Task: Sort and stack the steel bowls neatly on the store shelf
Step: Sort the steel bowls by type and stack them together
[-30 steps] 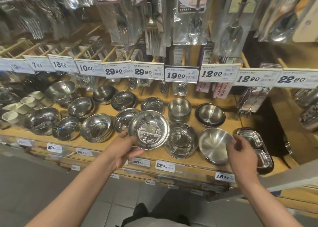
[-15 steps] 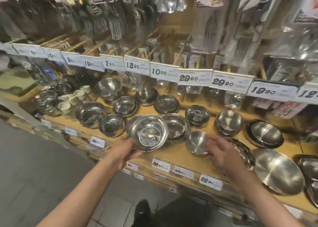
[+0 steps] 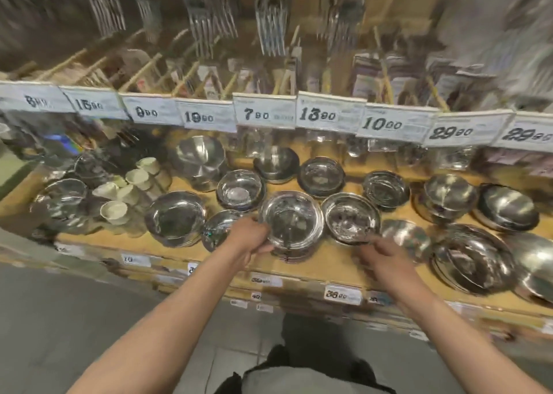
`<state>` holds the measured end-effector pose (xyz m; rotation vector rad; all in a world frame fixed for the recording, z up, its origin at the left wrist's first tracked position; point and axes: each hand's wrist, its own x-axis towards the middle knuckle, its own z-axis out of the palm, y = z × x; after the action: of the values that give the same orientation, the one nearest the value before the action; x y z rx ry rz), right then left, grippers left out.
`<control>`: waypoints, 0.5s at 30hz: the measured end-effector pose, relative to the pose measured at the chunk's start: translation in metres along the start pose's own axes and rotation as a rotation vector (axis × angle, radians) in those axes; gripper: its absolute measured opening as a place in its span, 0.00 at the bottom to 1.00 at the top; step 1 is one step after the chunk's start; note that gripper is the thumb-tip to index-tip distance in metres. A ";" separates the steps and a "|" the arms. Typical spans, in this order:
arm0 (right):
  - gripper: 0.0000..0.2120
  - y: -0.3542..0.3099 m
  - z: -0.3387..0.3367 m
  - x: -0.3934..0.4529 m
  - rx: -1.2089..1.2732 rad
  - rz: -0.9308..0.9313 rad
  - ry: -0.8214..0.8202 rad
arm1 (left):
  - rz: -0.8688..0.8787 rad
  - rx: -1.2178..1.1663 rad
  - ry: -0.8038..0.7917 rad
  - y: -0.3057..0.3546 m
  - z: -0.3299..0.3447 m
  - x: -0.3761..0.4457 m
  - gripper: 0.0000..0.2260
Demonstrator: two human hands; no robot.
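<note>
Several steel bowls lie on the wooden shelf. My left hand grips the left rim of a shiny steel bowl, which sits on top of a stack of like bowls at the shelf's front. My right hand reaches to the near rim of the neighbouring steel bowl; motion blur hides whether the fingers hold it. A small bowl lies just right of that hand. More bowls stand left, behind and at the right.
White cups cluster at the shelf's left. Price tags hang along a rail above the bowls, with packaged forks on hooks over them. Shelf-edge labels line the front. Grey floor tiles lie below.
The view has swung left along the shelf. My left hand has lowered its bowl onto a stack at the front. My right hand moved left from the small bowl to the bowl beside the stack.
</note>
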<state>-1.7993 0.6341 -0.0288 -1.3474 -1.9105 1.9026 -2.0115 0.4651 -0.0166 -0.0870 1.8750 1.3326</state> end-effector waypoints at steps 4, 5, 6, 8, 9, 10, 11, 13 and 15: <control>0.13 0.002 0.004 0.000 0.028 0.017 0.015 | -0.012 0.091 -0.016 0.002 0.002 0.018 0.15; 0.12 0.003 0.003 0.000 0.040 0.026 0.021 | -0.018 0.110 -0.012 0.001 0.002 0.020 0.16; 0.12 0.005 0.001 0.001 0.051 0.034 0.032 | -0.018 0.133 -0.009 0.000 0.001 0.021 0.16; 0.10 0.008 0.000 0.001 0.072 0.053 0.069 | -0.019 0.193 -0.014 -0.003 -0.001 0.023 0.15; 0.09 0.009 0.000 0.002 0.083 0.064 0.084 | -0.021 0.218 -0.022 -0.003 -0.001 0.024 0.15; 0.09 0.009 0.000 0.002 0.091 0.073 0.091 | -0.017 0.228 -0.031 -0.004 -0.001 0.024 0.16; 0.08 0.010 0.000 0.002 0.093 0.080 0.092 | -0.011 0.223 -0.041 -0.005 0.000 0.025 0.20; 0.08 0.010 -0.001 0.001 0.101 0.088 0.093 | -0.001 0.190 -0.055 -0.006 0.002 0.024 0.30; 0.08 0.010 -0.002 0.000 0.116 0.099 0.107 | 0.025 0.161 -0.063 -0.005 0.002 0.022 0.36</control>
<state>-1.7929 0.6341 -0.0371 -1.5018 -1.6862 1.9103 -2.0226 0.4730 -0.0352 0.0611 1.9279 1.1821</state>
